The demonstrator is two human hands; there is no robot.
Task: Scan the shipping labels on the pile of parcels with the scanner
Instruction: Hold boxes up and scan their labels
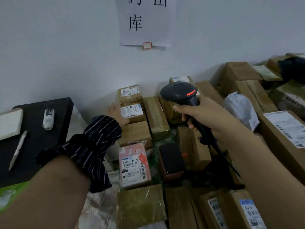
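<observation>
my right hand is wrapped round the handle of the scanner, red light lit, above the pile of parcels. my left hand, fingers straight, touches a small labelled box near the wall. a striped scrunchie covers that wrist. nearer me lie one pink parcel and one black box. the black surface at left carries one pen, one white pad and one white device.

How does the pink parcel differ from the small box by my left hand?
The pink parcel has printed pink wrapping; the small box is plain brown cardboard. The left hand touches the small box; the pink parcel lies untouched, nearer the camera. Both show white barcode labels facing up.
</observation>
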